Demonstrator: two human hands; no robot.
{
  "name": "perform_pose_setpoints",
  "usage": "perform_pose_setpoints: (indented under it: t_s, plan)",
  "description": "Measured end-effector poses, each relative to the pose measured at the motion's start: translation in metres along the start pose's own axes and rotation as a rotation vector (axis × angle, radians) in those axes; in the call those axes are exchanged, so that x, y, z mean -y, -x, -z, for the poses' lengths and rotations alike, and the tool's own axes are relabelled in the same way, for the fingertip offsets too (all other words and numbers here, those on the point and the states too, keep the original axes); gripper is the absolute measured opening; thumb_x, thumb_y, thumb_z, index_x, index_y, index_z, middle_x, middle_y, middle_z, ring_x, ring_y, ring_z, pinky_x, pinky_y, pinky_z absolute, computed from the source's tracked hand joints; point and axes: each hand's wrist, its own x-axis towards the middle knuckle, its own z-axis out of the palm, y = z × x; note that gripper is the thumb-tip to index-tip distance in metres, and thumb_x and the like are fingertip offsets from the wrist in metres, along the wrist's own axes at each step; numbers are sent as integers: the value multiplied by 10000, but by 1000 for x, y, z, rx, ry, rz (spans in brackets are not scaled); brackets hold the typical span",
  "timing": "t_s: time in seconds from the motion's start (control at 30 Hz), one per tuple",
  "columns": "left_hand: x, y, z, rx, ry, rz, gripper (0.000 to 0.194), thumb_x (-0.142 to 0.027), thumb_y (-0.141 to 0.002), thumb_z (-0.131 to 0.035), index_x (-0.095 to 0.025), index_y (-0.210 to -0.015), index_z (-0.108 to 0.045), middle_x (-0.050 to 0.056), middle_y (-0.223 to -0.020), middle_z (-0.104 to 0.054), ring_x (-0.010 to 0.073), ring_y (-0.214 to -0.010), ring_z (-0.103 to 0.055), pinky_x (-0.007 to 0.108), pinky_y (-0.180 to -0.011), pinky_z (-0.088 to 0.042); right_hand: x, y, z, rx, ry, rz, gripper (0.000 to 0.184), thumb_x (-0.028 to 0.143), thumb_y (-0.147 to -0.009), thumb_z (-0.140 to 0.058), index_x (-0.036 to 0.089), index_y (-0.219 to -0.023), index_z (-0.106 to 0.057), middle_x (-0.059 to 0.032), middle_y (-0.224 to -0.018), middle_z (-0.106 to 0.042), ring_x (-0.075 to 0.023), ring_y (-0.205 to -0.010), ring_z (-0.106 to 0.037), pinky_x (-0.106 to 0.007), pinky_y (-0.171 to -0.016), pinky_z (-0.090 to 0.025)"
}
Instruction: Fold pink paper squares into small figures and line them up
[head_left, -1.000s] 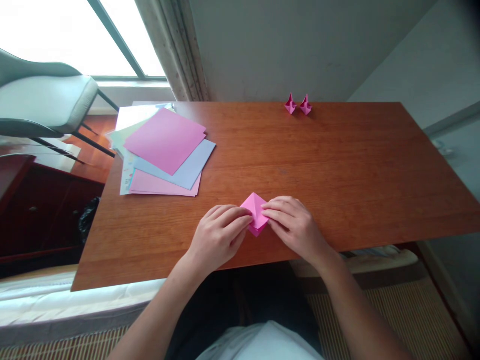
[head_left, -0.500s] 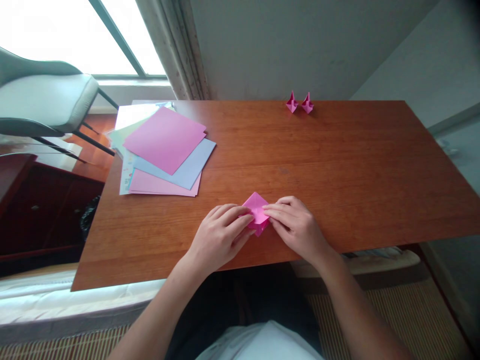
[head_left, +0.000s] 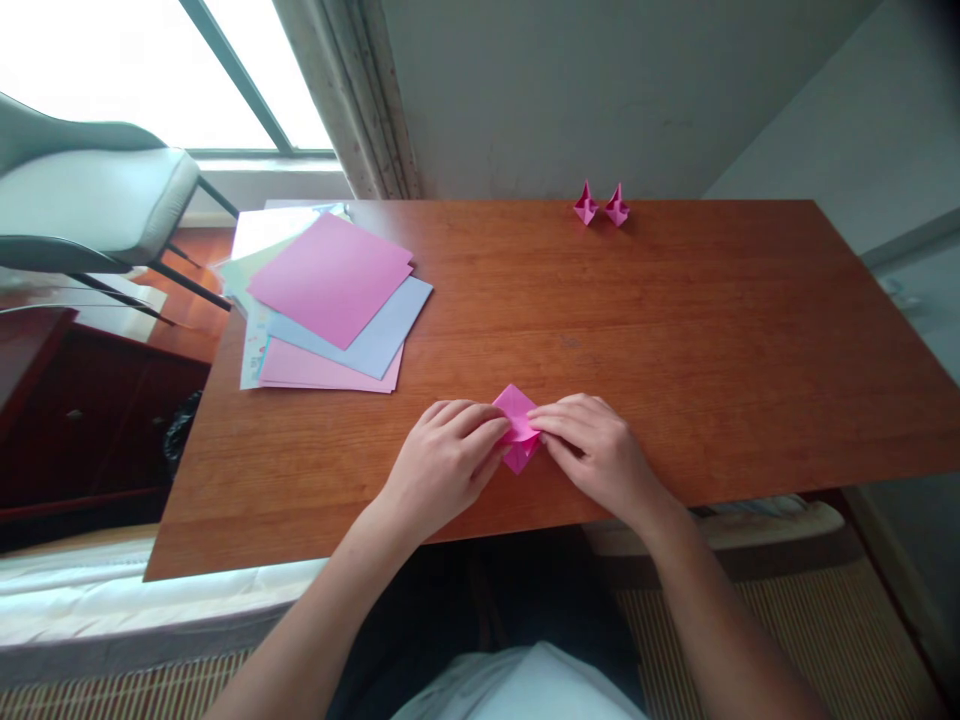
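A small folded sheet of pink origami paper (head_left: pixel 516 428) lies close to the front edge of the wooden table (head_left: pixel 675 330), turned like a diamond. My left hand (head_left: pixel 450 455) pinches its left side, thumb below and fingers above. On the opposite side, my right hand (head_left: pixel 589 445) has its fingers closed on the right corner. Between the two hands a flap stands slightly raised, with creased layers showing beneath it. My fingertips cover both side corners of the paper.
Two small folded pink paper figures (head_left: pixel 601 205) stand at the table's back edge. On the left lies a pile of paper with a pink sheet (head_left: pixel 330 280) on top and a light blue sheet (head_left: pixel 397 315) below. A chair (head_left: pixel 97 195) stands beyond the left edge.
My left hand's fingers have drawn closer together at the paper's left side, and more of the lower layers shows. The right hand keeps nearly the same place.
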Motion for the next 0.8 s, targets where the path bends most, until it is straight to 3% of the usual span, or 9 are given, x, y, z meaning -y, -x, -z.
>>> perform_pose_setpoints:
  t_s: [0.13,0.43,0.8]
  plan:
    - [-5,-8,-2,50,-55,-15,190,-268,-975,-581,-191,-1125,-668,79,-1142,-729,242,-1011,-638,406,-899,-499,1,0,0,3,1,-6,206,179,-970,-578,259,-1098,-718,-48,-1100,-760,-230,-1006,-673,-447,-922,-541]
    - [-8,-8,-4,44,-165,-110,186,-196,-957,-599,-178,-1129,-670,86,-1194,-712,262,-1066,-638,416,-898,-514,0,7,-3,-21,29,0,172,171,-968,-586,243,-1058,-714,-52,-1098,-759,-230,-1009,-684,-451,-939,-543]
    - [-6,-10,-5,40,-7,-52,150,-208,-969,-574,-190,-1048,-701,88,-1144,-706,227,-979,-647,377,-849,-566,5,20,-2,-173,-13,-105,315,136,-930,-564,262,-1206,-650,-78,-1147,-705,-262,-1100,-634,-483,-974,-538]
